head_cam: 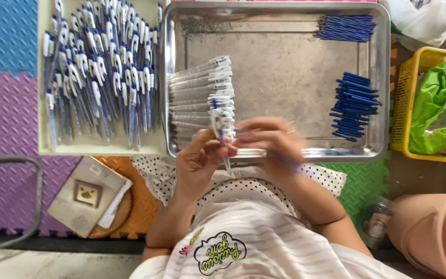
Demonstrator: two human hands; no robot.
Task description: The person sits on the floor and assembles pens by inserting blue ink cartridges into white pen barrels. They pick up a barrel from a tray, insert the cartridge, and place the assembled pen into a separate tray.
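Head view: our left hand [198,161] pinches a white-and-blue pen [222,135] upright at frame centre, over the near rim of the steel tray [280,77]. Our right hand [269,140], blurred, closes on its upper end; exact grip unclear. Clear barrels [200,93] and blue parts [354,106] lie sorted within reach, finished pens [99,72] upper left.

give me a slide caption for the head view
Both hands work a pen over a steel tray.
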